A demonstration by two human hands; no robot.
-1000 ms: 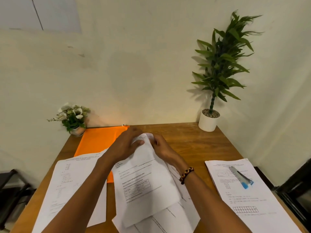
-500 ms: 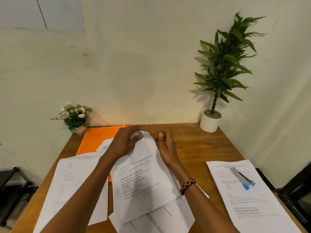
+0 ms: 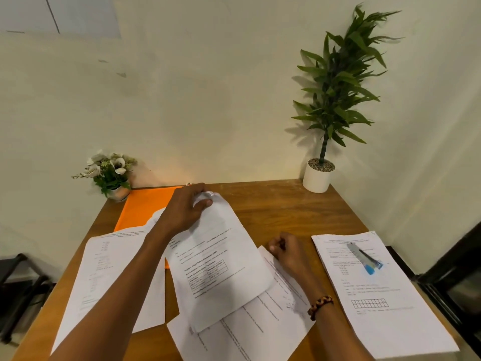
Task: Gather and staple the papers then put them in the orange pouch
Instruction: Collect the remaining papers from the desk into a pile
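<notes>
My left hand (image 3: 186, 211) grips the far end of a printed sheet (image 3: 221, 261) in the middle of the table, thumb on top. My right hand (image 3: 289, 252) rests with curled fingers on the corner of the papers underneath (image 3: 260, 324); whether it pinches that corner is unclear. An orange pouch (image 3: 143, 207) lies flat at the back left, partly under the papers. A silver and blue stapler (image 3: 364, 259) lies on the paper stack at the right (image 3: 385, 303). Another stack (image 3: 109, 277) sits at the left, crossed by my left forearm.
A small pot of white flowers (image 3: 110, 173) stands at the back left corner. A tall green plant in a white pot (image 3: 318, 175) stands at the back right. The wooden table (image 3: 281, 207) meets the wall at the back. Dark furniture sits beside the table on both sides.
My right hand let go of the top sheet's far end and drew back toward me, down onto the lower papers. My left hand still holds the sheet's far end.
</notes>
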